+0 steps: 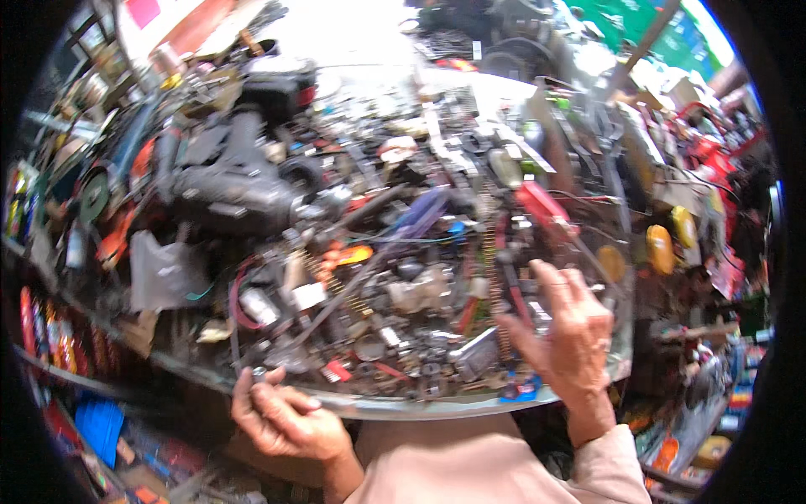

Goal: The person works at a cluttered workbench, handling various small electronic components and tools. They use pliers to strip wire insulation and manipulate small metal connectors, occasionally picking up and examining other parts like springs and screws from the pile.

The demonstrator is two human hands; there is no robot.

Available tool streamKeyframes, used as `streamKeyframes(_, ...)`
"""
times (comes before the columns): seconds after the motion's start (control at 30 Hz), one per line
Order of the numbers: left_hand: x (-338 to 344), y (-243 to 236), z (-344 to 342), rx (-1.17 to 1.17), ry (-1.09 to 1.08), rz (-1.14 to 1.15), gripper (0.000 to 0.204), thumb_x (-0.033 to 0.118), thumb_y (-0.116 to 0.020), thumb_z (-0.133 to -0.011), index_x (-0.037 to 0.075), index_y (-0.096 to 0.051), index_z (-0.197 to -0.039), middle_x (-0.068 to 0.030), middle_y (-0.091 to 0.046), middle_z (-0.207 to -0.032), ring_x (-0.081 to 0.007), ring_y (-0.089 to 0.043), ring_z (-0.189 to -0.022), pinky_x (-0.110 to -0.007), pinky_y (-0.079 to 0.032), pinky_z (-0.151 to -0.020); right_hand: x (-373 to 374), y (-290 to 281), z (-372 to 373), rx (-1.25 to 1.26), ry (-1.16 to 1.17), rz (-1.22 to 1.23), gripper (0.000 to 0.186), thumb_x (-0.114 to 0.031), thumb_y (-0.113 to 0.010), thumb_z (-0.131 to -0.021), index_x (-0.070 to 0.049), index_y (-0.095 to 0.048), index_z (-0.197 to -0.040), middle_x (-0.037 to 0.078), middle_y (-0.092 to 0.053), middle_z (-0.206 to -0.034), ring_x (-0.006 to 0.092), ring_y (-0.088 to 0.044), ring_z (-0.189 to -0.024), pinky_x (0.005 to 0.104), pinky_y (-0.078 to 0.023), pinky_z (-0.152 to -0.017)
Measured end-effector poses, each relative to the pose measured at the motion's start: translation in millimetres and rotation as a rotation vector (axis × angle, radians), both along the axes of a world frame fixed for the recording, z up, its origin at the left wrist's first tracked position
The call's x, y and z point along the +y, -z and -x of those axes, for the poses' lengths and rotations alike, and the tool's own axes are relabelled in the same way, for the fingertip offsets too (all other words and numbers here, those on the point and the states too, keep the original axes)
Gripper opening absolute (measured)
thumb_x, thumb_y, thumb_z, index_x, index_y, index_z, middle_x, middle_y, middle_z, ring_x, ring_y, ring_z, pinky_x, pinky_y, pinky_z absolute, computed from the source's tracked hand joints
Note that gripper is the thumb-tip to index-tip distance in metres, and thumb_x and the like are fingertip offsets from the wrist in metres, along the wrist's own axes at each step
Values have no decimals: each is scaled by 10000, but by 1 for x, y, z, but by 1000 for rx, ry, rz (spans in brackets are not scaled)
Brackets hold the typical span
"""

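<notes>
Looks like the metal bit (pixel 259 372) is right in the tips of your left hand (pixel 290 420), thumb and finger nearly closed on it, over by the near edge of the tray (pixel 437 409). So the left is obviously the nearer hand; your right hand (pixel 575 332) is well off to the right of it. Which way the bit points, or where its long axis runs, I can't tell: too small and blurry.

Your right fingers are spread wide, thumb apart, and I don't see anything in them. Just left of that thumb there's a brassy ridged strip (pixel 489 252), long axis running away from you. Can't say if the thumb touches it. Past those fingertips lies a red tool (pixel 544 206), slanting down toward the right.

Further out, the drill (pixel 231 197) sits well beyond your left fingers, nose to the right, with a clear bag (pixel 165 273) nearer, off to their left.
</notes>
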State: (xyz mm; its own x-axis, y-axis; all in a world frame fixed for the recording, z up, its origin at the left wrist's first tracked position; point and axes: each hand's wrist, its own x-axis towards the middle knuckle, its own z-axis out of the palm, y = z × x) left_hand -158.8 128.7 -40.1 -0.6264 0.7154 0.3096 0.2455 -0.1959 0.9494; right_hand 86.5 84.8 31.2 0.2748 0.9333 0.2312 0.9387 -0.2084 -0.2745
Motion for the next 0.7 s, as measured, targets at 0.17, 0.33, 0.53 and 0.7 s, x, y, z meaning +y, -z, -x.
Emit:
streamKeyframes(0.17, 4, -15, -25, 60, 287, -4, 251, 89, -526, -1029, -60, -595, -1219, -35, -567, -662, -32, -384, -475, -186, -431, -579, -25, 11, -26, 113, 55, 133, 511, -361, -785, -817, -31, -641, -1179, 125, -671, -930, 305, -686, -796, 401, -516, -690)
streamKeyframes(0.33, 41, -36, -58, 581, 806, -290, 264, -10, -635, -903, 14, -690, -1160, -81, -649, -761, -103, -493, -487, -274, -420, -459, -25, 18, -37, 210, 27, 102, 373, -339, -780, -812, -55, -712, -1044, 91, -686, -903, 294, -689, -740, 392, -521, -645)
streamKeyframes(0.53, 69, -48, -112, 1212, 1240, -92, 126, 78, -685, -829, 61, -666, -952, -100, -601, -699, -296, -630, -591, -399, -484, -532, -14, 28, -41, 128, -65, 108, 321, -374, -765, -800, -70, -674, -850, 111, -639, -804, 298, -659, -657, 416, -514, -601)
streamKeyframes(0.7, 97, -39, -117, 1272, 930, -25, 313, 82, -677, -826, 204, -744, -1106, -101, -615, -743, -314, -637, -624, -424, -503, -570, -9, 23, -63, 211, -66, 107, 287, -322, -758, -734, -47, -685, -765, 127, -654, -712, 303, -674, -654, 413, -525, -620)
